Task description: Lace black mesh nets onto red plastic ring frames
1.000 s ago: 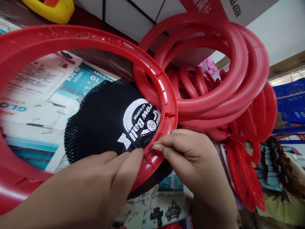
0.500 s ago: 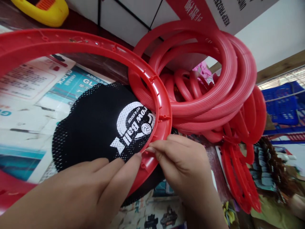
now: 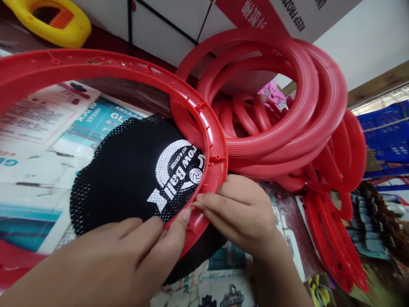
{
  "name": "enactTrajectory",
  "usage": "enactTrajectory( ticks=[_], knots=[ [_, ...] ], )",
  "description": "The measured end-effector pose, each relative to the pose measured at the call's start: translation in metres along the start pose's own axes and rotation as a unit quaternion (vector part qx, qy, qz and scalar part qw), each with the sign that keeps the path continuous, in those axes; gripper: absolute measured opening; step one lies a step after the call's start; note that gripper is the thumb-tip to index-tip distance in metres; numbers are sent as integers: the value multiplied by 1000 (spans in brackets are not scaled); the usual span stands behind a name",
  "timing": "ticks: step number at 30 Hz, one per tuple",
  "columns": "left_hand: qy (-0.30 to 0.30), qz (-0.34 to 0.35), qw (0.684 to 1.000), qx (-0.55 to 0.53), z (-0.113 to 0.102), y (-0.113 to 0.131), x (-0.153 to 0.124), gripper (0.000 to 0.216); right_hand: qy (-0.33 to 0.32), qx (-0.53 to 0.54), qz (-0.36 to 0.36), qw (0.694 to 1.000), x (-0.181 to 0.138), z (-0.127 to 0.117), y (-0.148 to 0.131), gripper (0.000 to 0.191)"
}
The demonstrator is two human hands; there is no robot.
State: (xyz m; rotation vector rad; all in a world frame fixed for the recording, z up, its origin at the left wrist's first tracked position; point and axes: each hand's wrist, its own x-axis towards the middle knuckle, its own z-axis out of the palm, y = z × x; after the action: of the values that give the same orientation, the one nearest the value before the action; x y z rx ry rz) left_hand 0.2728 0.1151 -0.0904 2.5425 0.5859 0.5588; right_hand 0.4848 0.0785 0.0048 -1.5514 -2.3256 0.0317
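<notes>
A large red plastic ring (image 3: 204, 123) with a channelled, pegged face crosses the view, cut off at the left edge. Beneath it lies a round black mesh net (image 3: 118, 170) printed with white lettering, part of it showing outside the ring. My left hand (image 3: 128, 251) is closed on the ring's near rim, thumb pressed on the inner edge. Right beside that thumb, my right hand (image 3: 239, 213) pinches at the same stretch of rim with fingertips together. Whether a bit of net is caught between those fingertips is too small to tell.
Several pinkish-red ribbed rings (image 3: 306, 106) are heaped behind the ring. More red plastic frames (image 3: 335, 238) lie at the right. A yellow-handled tool (image 3: 76, 30) is at the upper left. Printed cardboard (image 3: 28, 170) covers the work surface. A blue basket (image 3: 385, 136) stands far right.
My right hand's fingers have shifted slightly left and down along the rim, close to the left thumb. The ring's far side appears a little lower in view.
</notes>
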Motion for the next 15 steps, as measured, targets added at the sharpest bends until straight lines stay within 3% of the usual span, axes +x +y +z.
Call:
enactTrajectory(
  ticks=[4,10,15],
  knots=[
    [-1,102,990,94,-10,1,6,64,-18,-38,-26,999,2,1,1,20],
    [-53,93,984,141,-17,7,11,59,-83,-9,36,996,5,-5,-4,26],
    [-86,67,984,142,-15,7,8,61,-52,22,115,992,7,-7,-11,21]
  ],
)
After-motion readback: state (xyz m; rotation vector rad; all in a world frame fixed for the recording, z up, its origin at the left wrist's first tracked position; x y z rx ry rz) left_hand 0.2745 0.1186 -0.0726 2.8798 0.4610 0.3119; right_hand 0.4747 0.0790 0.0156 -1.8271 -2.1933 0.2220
